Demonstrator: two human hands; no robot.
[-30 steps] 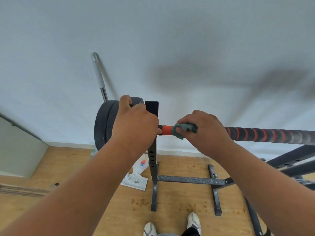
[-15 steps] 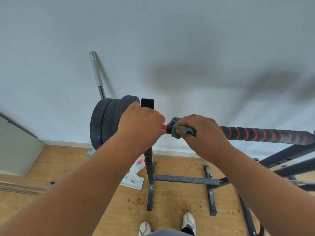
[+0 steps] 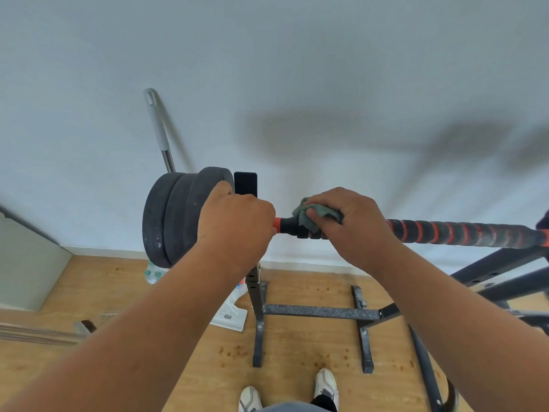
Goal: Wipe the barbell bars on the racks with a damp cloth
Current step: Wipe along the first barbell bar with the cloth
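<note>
Left hand (image 3: 236,221) is clamped round the barbell bar (image 3: 463,233) right at the rack upright (image 3: 255,288), hiding the cradle, with the plates (image 3: 175,217) just beyond it. Right hand (image 3: 352,223) pinches the green cloth (image 3: 306,214) onto the bar beside it. The bar's right end is cut off.

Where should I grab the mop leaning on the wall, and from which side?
Probably the grey upper handle of the mop, reached from the left. It leans free against the wall there, while the weight plates hide its lower shaft.
</note>
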